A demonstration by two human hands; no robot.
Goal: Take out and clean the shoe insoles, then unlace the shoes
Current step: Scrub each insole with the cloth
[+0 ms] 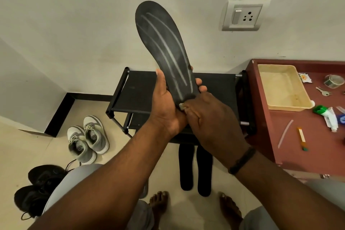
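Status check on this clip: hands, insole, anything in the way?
Left hand grips raised insole at heel. Right hand pinches small white wipe against it. Two insoles on floor. Nothing blocking.

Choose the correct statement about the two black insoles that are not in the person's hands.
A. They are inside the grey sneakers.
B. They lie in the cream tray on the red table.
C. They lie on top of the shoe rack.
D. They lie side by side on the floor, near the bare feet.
D: the two black insoles lie side by side on the floor in front of the black shoe rack, near the bare feet.
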